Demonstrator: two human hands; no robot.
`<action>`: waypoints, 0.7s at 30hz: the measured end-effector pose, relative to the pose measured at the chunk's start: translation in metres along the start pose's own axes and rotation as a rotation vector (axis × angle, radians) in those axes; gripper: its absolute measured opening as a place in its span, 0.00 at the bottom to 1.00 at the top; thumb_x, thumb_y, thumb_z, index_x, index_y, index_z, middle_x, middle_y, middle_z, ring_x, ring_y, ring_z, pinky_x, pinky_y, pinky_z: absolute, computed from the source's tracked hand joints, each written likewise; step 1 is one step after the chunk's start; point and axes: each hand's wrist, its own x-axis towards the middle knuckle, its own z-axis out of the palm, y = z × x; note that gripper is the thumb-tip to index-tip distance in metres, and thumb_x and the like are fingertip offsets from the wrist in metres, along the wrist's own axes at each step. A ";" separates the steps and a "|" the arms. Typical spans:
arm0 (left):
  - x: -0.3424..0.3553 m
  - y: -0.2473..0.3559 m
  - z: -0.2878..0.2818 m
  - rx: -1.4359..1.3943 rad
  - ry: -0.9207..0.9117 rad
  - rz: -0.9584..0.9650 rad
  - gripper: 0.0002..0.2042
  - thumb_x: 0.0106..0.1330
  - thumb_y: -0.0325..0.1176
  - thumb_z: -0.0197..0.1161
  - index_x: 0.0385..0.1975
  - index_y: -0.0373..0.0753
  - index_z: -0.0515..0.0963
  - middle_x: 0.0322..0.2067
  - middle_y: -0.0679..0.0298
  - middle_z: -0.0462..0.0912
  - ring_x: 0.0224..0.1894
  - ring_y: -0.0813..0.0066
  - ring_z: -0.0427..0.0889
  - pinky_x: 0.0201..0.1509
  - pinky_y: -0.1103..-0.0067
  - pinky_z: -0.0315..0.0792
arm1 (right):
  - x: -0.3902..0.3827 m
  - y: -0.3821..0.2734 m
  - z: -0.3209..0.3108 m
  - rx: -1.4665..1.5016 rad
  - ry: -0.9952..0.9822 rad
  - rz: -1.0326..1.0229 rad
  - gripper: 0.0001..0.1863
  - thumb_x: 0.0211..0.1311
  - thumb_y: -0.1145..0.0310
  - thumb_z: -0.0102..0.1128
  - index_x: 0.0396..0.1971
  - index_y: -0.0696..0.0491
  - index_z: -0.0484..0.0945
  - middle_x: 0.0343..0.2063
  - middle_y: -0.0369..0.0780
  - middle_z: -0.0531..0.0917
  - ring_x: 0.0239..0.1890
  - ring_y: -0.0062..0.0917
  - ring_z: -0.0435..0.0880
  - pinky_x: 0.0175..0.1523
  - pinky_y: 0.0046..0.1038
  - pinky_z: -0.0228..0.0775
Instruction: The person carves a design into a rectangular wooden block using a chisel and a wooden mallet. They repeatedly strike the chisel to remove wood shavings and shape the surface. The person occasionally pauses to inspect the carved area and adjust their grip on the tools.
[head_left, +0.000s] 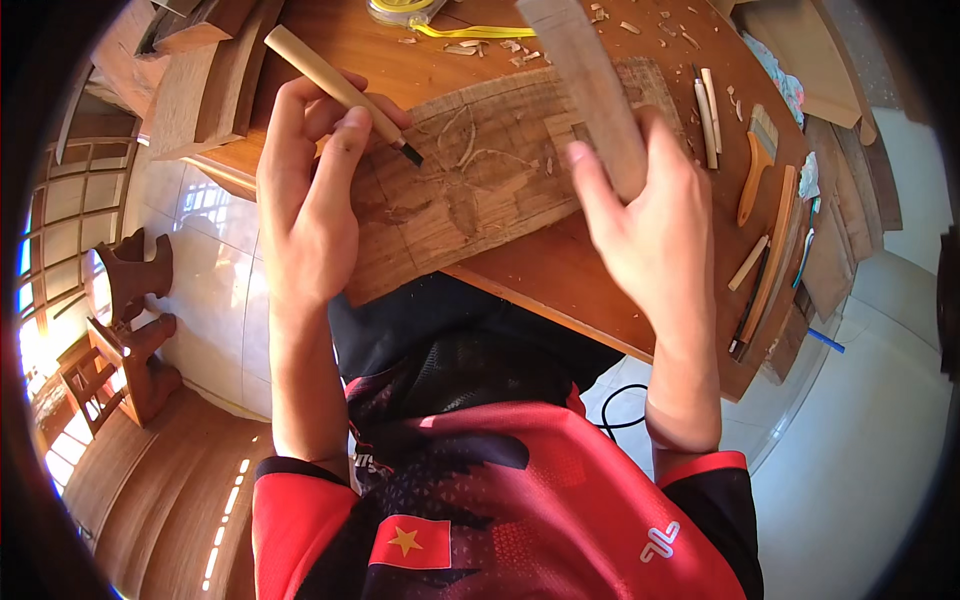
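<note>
While the left hand (315,200) holds a chisel (322,72) by its light wooden handle, the right hand (655,220) grips a flat wooden bar (588,85) near its lower end. The left grip is a pinch: the thumb presses on the near side of the handle, with the fingers curled around the far side. The handle slopes from upper left to lower right, and the dark blade (411,154) points down toward the carved face of a wooden board (490,205) — contact between blade and board cannot be confirmed from this view. The right grip is closed on the bar, thumb along its left side; the bar tilts toward the upper left, over the right part of the board.

The board lies at a slant on the brown table (560,285), its lower left corner projecting past the near table edge. Its face carries a carved pattern of curved and leaf-like shapes.

Wood shavings (470,47) lie beyond the board, near a yellow tape measure (400,8). To the right of the board, two slender light-handled tools (707,120) lie side by side, with a flat brush (756,165) next to them. Dark wooden blocks (205,90) stand at the left of the table.
</note>
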 end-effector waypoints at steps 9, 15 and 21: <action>-0.001 -0.001 0.000 -0.012 0.031 -0.003 0.11 0.77 0.23 0.49 0.55 0.28 0.69 0.41 0.54 0.85 0.47 0.73 0.82 0.57 0.76 0.74 | 0.014 0.000 0.001 -0.113 0.020 -0.097 0.25 0.58 0.57 0.77 0.34 0.59 0.71 0.25 0.54 0.83 0.29 0.52 0.87 0.34 0.47 0.77; -0.001 -0.001 -0.002 0.028 0.024 0.017 0.10 0.77 0.26 0.52 0.52 0.29 0.71 0.38 0.56 0.86 0.44 0.76 0.82 0.55 0.78 0.74 | 0.015 0.000 -0.006 -0.145 0.012 0.000 0.27 0.57 0.54 0.79 0.35 0.59 0.72 0.25 0.55 0.83 0.32 0.52 0.87 0.37 0.46 0.78; -0.002 0.006 -0.003 0.080 -0.010 -0.032 0.10 0.75 0.28 0.58 0.50 0.29 0.74 0.35 0.59 0.88 0.40 0.80 0.83 0.50 0.82 0.74 | 0.012 0.002 -0.003 -0.133 0.013 -0.112 0.23 0.62 0.58 0.75 0.39 0.60 0.72 0.30 0.56 0.84 0.34 0.53 0.88 0.37 0.47 0.78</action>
